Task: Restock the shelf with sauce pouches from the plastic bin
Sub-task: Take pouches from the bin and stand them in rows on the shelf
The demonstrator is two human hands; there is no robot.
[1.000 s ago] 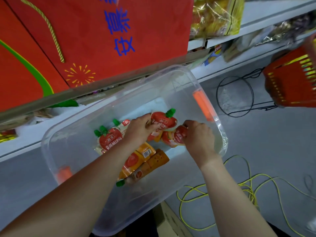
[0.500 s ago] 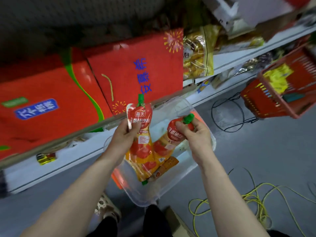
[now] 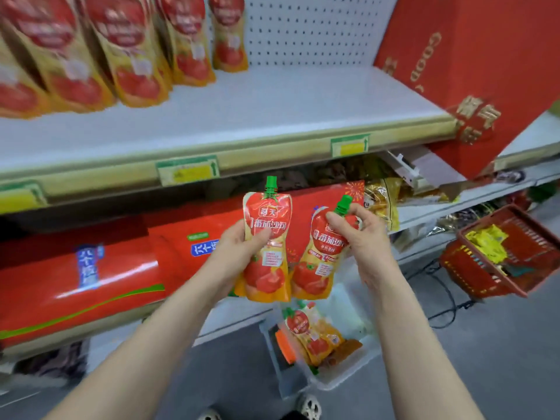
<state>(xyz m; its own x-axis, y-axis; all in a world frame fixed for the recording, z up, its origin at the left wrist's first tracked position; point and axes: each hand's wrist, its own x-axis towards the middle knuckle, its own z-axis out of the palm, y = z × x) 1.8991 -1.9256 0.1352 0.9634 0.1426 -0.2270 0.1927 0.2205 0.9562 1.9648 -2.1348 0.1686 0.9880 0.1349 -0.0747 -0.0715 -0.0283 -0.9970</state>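
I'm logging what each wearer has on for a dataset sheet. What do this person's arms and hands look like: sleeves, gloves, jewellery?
The left forearm and right forearm are bare down to the bottom edge of the picture; no sleeve shows. The left hand and right hand wear no gloves. No watch, bracelet or ring is visible.
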